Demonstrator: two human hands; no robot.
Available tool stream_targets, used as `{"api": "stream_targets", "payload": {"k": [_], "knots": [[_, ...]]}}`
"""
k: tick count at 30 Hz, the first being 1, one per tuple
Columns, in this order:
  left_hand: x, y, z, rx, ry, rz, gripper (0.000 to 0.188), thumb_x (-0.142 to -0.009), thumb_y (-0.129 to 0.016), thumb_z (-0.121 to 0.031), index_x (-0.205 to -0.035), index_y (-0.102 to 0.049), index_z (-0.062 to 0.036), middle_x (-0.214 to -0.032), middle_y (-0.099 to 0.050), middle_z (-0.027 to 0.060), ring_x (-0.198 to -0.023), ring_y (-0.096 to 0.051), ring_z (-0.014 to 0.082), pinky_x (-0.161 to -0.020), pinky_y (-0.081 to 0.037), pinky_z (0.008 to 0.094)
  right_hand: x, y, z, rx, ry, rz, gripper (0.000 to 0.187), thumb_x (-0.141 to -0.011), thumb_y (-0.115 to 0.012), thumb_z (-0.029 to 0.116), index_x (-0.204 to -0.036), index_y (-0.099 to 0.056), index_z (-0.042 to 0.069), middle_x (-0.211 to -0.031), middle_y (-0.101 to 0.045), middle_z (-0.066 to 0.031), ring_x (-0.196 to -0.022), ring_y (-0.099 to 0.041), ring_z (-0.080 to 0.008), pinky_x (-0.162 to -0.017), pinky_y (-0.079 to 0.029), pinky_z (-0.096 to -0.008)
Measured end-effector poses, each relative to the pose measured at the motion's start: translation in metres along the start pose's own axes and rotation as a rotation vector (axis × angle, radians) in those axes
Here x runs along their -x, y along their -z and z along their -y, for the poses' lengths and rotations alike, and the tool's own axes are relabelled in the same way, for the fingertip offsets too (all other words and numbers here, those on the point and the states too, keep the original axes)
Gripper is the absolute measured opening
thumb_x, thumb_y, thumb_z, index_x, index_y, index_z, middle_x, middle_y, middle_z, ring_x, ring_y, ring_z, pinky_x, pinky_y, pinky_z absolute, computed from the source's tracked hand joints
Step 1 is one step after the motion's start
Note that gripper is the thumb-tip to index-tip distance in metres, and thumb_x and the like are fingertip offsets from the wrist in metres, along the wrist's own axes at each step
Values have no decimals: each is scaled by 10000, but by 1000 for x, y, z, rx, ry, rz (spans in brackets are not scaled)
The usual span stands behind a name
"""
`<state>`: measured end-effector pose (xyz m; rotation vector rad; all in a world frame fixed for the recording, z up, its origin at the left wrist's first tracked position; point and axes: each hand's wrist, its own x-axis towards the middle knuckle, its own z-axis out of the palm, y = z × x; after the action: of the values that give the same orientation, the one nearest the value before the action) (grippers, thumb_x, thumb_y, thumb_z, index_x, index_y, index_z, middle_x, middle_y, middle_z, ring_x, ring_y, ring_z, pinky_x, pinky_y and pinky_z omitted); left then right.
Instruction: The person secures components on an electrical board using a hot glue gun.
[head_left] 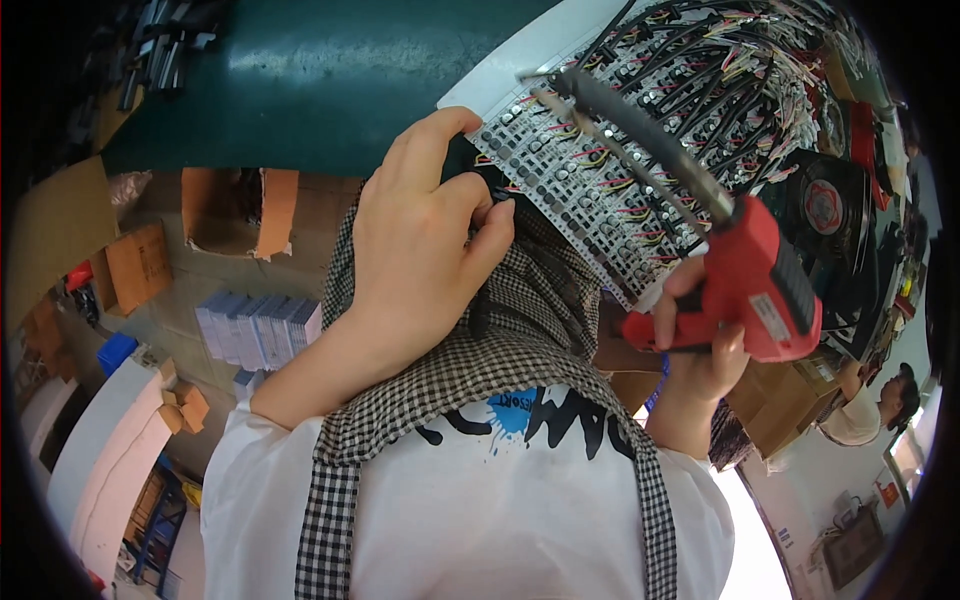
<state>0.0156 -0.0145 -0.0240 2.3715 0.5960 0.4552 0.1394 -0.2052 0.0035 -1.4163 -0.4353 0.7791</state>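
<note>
Right hand (715, 372)'s got its fingers wrapped round a red gun-shaped tool (765, 280), barrel (640, 125) over the wired boards (570, 170), right side of the green surface (300, 90); left hand (420, 240)'s pinching some dark bit (502, 194) by their near edge.

A worker in a checkered apron (400, 408) gripped a red pistol-grip tool (760, 285) in the right hand (722, 368), its long barrel angled over the circuit-board panel (545, 165). The left hand (425, 225), fingers bent, was at the panel's left edge. Black cables (690, 95) crowded the panel's far side; a green tabletop (330, 85) stretched to its left, another person (860, 418) well to its right.
</note>
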Motion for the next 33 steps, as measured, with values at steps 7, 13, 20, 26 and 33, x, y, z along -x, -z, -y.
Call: {"api": "stream_targets", "payload": {"k": [7,13,20,26,33], "knots": [[-2,1,-1,25,29,8,204,-680,-654,-105,-566,-507,-21,-1141,-482,109,-987,-496,294,-748,-413,375,32,22,-15,107,63,31,798,-685,-742,402,-1205,-399,-97,-779,-582,-90,-532,-525,-97,-493,-411,-207],[-2,2,-2,24,19,0,203,-679,-651,-101,-563,-508,-16,-1143,-483,112,-982,-500,292,-707,-436,365,39,34,-24,151,-12,146,801,-663,-769,360,-1227,-404,-77,-800,-587,-104,-573,-552,-122,-497,-418,-205],[-2,4,-3,15,35,21,204,-679,-649,-102,-563,-509,-11,-1149,-483,118,-976,-508,291,-671,-453,365,38,30,-26,122,-19,97,751,-664,-775,277,-1217,-414,-80,-808,-588,-113,-586,-560,-128,-503,-428,-212],[-3,3,-4,6,39,26,204,-682,-648,-105,-565,-512,-9,-1146,-483,116,-981,-508,288,-674,-456,364,25,2,-10,118,-34,20,692,-727,-663,486,-1097,-475,-68,-620,-521,-71,-426,-444,-118,-433,-328,-231],[-2,3,-5,-9,46,30,206,-685,-646,-110,-563,-510,-13,-1152,-479,111,-987,-505,285,-669,-458,356,22,16,-13,184,6,169,663,-754,-637,477,-1110,-477,-59,-595,-527,-86,-432,-432,-113,-427,-308,-236]]}}
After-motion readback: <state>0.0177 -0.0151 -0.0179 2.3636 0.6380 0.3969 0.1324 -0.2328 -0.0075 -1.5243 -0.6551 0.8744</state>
